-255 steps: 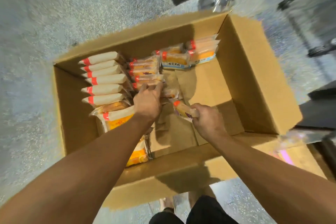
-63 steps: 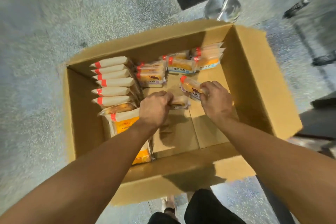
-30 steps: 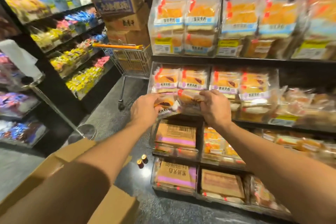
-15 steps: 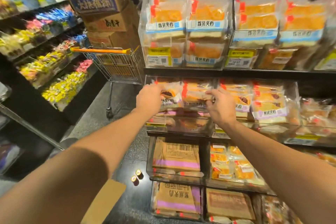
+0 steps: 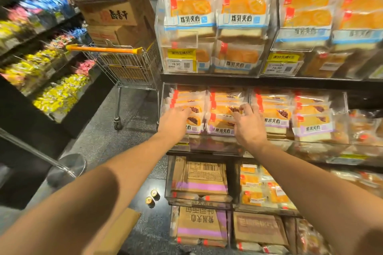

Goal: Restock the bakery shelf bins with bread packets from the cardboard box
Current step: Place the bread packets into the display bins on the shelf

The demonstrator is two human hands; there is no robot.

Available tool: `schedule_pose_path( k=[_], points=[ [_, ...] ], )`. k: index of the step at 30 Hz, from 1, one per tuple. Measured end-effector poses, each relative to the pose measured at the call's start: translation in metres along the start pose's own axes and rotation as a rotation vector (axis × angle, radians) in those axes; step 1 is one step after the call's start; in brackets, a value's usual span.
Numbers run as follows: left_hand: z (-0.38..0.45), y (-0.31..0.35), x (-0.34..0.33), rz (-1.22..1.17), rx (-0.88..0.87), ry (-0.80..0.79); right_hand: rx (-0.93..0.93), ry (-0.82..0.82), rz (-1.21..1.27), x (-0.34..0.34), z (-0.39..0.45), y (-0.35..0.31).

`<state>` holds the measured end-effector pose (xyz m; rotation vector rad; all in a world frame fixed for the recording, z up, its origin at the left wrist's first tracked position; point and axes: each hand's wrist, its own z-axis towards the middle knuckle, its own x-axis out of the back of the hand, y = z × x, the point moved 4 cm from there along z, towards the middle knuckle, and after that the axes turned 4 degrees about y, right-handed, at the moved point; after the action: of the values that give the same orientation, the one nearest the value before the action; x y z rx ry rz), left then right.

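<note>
The clear acrylic shelf bin (image 5: pixel 163 97) on the middle shelf sits at twelve o'clock from the person, filled with two rows of purple-labelled, clear-wrapped bread packets (image 5: pixel 220 125). The left hand (image 5: pixel 173 119) rests at eleven o'clock on the left row, fingers fairly straight, holding nothing visible. The right hand (image 5: pixel 247 125), at one o'clock, touches the right row with spread, slightly bent fingers; the packets look light, soft and slippery, best held gently by their sides.
</note>
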<state>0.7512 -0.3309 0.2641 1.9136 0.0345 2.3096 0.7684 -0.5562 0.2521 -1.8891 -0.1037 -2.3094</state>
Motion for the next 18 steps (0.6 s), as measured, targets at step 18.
schedule_pose_path(
  k=[18],
  points=[
    [-0.249, -0.015, -0.013, -0.164, 0.463, 0.067, 0.562, -0.050, 0.359, -0.012, -0.155, -0.119]
  ],
)
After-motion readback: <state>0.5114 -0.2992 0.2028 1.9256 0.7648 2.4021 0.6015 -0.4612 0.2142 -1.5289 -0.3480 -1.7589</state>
